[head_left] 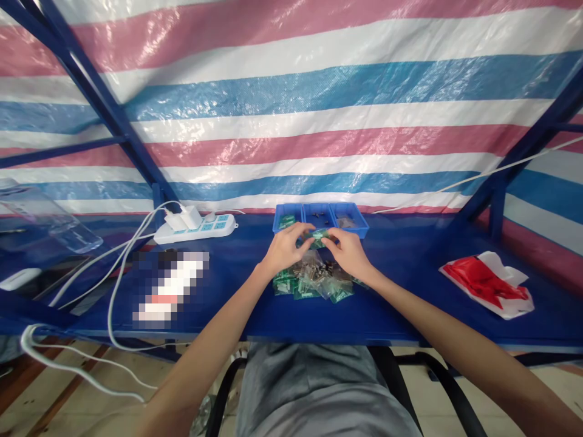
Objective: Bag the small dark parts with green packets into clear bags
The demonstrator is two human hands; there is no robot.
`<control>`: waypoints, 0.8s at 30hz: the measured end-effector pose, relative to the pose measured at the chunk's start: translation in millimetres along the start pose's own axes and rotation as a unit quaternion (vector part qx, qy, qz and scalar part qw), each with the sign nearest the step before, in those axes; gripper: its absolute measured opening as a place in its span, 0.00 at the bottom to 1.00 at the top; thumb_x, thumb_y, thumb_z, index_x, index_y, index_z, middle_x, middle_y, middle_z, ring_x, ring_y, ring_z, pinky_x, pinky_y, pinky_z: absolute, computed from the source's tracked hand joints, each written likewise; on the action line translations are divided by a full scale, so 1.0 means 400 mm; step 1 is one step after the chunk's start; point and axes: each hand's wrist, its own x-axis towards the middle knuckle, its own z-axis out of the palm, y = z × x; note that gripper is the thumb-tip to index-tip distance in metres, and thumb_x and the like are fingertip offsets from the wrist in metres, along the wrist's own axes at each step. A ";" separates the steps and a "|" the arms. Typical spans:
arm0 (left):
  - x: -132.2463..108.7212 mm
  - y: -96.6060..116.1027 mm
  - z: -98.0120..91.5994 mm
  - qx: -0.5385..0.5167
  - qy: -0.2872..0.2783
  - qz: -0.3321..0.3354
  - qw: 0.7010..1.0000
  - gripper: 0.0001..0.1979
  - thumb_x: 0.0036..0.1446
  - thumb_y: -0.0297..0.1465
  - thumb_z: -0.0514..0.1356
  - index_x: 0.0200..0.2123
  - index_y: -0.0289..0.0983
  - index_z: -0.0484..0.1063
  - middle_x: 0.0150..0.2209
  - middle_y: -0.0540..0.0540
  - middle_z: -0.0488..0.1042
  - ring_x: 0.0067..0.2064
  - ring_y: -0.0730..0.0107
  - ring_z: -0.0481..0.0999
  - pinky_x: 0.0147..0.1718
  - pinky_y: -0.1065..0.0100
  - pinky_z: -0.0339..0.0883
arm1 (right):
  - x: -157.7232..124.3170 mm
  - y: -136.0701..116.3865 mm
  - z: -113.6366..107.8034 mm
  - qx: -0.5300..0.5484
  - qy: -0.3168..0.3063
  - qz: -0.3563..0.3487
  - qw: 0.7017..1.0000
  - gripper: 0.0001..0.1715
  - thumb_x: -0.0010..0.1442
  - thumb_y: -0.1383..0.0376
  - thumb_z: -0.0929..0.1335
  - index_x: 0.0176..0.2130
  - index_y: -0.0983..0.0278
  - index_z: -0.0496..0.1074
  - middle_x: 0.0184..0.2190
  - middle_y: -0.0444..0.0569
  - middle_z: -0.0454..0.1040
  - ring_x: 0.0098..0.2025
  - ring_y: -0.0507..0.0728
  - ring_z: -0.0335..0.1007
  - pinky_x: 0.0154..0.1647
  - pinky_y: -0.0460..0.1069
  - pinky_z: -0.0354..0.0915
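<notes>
While left grip [286, 247] narrowly pinches green piece [318, 239] | right grip [349, 249] likewise

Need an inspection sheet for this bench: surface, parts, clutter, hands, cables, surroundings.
Surface: blue table, glossy.
Parts: green piece held up; pile of small pieces, many green; three-compartment blue tray behind.
Clutter: red-and-white bag right; power strip and bottle left.
Hands: left hand and right hand both on the green piece.
Cables: white cables left, looping past the front edge.
Surroundings: striped sheet behind, blue frame.
</notes>
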 end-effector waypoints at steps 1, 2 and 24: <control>-0.001 0.005 0.000 0.002 -0.003 0.000 1.000 0.15 0.67 0.35 0.58 0.55 0.39 0.68 0.45 0.44 0.76 0.40 0.68 0.77 0.37 0.67 0.73 | 0.002 0.003 -0.003 0.027 0.000 0.020 0.999 0.13 0.66 0.59 0.65 0.30 0.61 0.66 0.25 0.44 0.69 0.26 0.55 0.64 0.30 0.50 0.59; -0.001 0.010 0.001 0.009 -0.012 0.003 1.000 0.18 0.67 0.35 0.59 0.57 0.40 0.66 0.48 0.44 0.75 0.41 0.68 0.78 0.38 0.66 0.74 | 0.005 0.006 -0.007 0.057 -0.002 0.040 0.998 0.14 0.65 0.58 0.65 0.30 0.61 0.67 0.25 0.44 0.69 0.26 0.55 0.65 0.30 0.50 0.60; -0.002 -0.002 0.014 0.079 -0.013 0.010 0.997 0.13 0.73 0.33 0.49 0.51 0.40 0.72 0.49 0.46 0.78 0.47 0.65 0.80 0.43 0.66 0.75 | -0.001 -0.014 -0.006 0.163 -0.001 0.113 0.980 0.26 0.66 0.43 0.63 0.39 0.62 0.72 0.36 0.51 0.73 0.33 0.56 0.72 0.24 0.48 0.67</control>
